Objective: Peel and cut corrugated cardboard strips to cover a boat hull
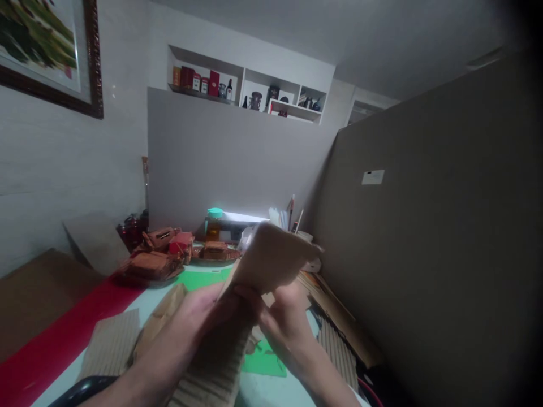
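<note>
A piece of brown cardboard (271,257) is held up in front of me, its top edge bent and ragged on the right. My left hand (216,308) grips it from the left side, with part of the fingers hidden behind it. My right hand (282,311) pinches its lower right edge, the thumb toward the middle. A ribbed corrugated strip (220,362) hangs below between my forearms; I cannot tell whether it is one piece with the cardboard. Under my hands a green mat (267,362) shows on the table.
Brown cardboard models (155,264) stand at the back left near a jar with a green lid (214,223). A corrugated sheet (111,345) lies at the left, beside folded brown paper (159,316). More corrugated pieces (337,347) lie along the grey partition (424,226) on the right.
</note>
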{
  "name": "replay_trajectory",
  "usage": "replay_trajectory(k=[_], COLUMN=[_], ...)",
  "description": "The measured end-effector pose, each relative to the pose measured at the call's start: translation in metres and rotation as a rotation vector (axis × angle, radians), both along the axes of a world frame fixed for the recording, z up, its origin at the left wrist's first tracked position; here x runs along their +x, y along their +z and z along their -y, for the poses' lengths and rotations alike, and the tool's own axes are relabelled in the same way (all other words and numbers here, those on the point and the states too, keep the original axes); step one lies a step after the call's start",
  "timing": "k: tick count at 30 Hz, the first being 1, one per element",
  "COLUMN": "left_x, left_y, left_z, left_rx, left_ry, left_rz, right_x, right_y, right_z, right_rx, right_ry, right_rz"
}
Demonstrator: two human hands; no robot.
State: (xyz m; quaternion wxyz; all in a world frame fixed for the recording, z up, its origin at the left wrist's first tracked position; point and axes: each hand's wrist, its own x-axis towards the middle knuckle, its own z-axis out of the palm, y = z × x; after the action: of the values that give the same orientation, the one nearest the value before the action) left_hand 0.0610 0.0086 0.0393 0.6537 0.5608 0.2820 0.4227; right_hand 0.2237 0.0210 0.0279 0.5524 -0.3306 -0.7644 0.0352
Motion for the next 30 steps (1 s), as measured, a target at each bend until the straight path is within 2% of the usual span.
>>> replay_trajectory(k=[4,7,13,19,25,27,30], left_x=[0.001,0.001,0.003,0.005,0.008,0.008,0.007], left_y=[-0.006,-0.008,-0.005,-0.007,-0.006,-0.007,-0.010], left_z=[-0.001,0.001,0.007,0.016,0.016,0.019,0.028], left_rx=[-0.077,-0.090,-0.172,-0.210,-0.225,-0.207,-0.177], left_ry=[-0.033,-0.028,-0.013,-0.020,0.019,0.009,-0.040], left_rz=[0.001,0.001,-0.010,-0.075,-0.073,-0.087,-0.110], right_x=[0.001,0.000,0.004,0.024,0.021,0.027,0.057], right_y=[-0.012,-0.013,0.002,0.012,0.017,0.020,0.027], right_z=[-0.010,-0.008,-0.001,-0.010,-0.010,-0.013,-0.021], right_rx=[0.027,0.014,-0.112,-0.232,-0.273,-0.270,-0.215], right_ry=[-0.058,-0.082,-0.005,-0.061,-0.042,-0.075,-0.208], right_rz=[0.002,-0.008,-0.080,-0.294,-0.358,-0.388,-0.486])
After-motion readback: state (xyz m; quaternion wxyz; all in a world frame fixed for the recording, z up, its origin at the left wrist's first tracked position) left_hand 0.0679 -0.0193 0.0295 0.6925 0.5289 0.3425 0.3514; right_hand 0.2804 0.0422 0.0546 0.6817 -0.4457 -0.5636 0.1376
